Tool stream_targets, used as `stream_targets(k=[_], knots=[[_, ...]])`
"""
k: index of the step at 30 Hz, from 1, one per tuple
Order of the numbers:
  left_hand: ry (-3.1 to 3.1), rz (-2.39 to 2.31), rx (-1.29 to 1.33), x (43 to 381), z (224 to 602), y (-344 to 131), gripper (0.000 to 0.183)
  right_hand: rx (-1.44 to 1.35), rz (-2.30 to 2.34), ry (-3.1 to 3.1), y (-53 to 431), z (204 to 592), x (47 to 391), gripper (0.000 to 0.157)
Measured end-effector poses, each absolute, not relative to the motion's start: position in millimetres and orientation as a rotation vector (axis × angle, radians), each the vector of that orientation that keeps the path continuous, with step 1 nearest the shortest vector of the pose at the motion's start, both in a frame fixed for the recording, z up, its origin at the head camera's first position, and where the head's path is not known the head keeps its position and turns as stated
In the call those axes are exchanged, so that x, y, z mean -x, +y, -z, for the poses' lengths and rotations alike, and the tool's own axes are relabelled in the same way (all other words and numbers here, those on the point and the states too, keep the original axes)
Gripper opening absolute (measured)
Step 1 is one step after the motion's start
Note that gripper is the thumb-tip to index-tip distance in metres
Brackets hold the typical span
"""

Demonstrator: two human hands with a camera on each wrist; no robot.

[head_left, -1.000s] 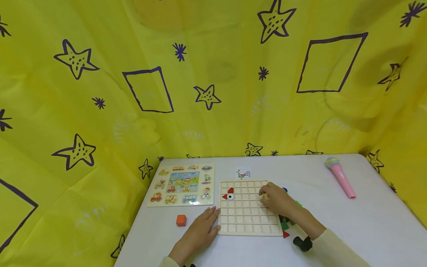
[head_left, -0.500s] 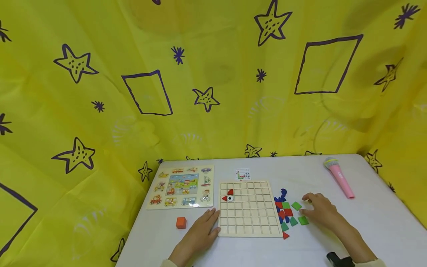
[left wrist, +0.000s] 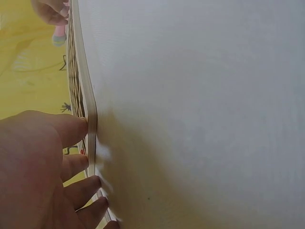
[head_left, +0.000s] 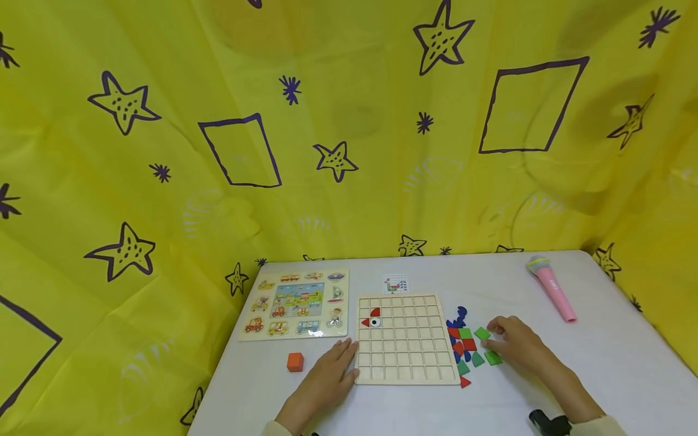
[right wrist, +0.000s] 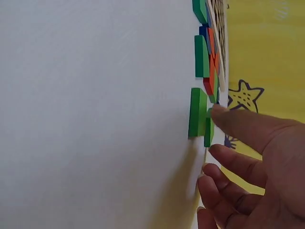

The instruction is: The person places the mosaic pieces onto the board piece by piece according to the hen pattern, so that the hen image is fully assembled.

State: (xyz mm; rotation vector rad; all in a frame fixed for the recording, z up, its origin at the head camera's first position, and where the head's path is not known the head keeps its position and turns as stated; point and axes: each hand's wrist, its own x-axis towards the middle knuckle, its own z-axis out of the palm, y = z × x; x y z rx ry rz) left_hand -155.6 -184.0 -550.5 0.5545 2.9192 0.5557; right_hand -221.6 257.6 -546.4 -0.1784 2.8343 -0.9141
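In the head view a wooden grid board [head_left: 403, 357] lies flat. Near its upper left sit a red quarter-round tile [head_left: 375, 312], a red triangle [head_left: 366, 322] and a white tile with a black dot [head_left: 375, 322]. My left hand [head_left: 327, 378] rests against the board's left edge, fingers extended. Right of the board, my right hand [head_left: 518, 342] reaches over loose tiles, thumb and fingers apart beside a green square tile [head_left: 482, 333]. A second green tile [head_left: 493, 358] lies by the thumb. In the right wrist view the fingers [right wrist: 238, 162] look relaxed, gripping nothing.
Red, blue and green tiles [head_left: 468, 344] crowd the board's right edge. A picture card [head_left: 395, 283] lies behind it. Left are a vehicle puzzle [head_left: 267, 330] and an orange cube [head_left: 295, 362]. A pink toy microphone [head_left: 556, 293] lies far right; a yellow curtain [head_left: 349, 212] hangs behind.
My right hand has gone from over the board's right side to the loose tiles, then slightly left toward a green square. The left hand stays at the board's edge.
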Motion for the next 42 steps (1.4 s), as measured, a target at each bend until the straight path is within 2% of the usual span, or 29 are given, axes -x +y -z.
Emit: stream_targets(k=[5, 10, 18, 34, 42], knots=[[2.918, -0.551, -0.551, 158, 554, -185, 0.062, 0.206, 0.913, 2.836, 252, 547, 226, 0.028], [2.917, -0.552, -0.542, 158, 556, -186, 0.062, 0.226, 0.93, 2.833, 249, 545, 228, 0.032], [2.918, -0.554, -0.535, 158, 553, -185, 0.062, 0.337, 0.973, 2.819, 246, 545, 228, 0.028], [2.915, -0.546, -0.533, 157, 552, -184, 0.061, 0.348, 0.961, 2.823, 240, 547, 230, 0.025], [2.92, -0.545, -0.546, 157, 552, -184, 0.061, 0.295, 0.987, 2.838, 228, 545, 238, 0.03]])
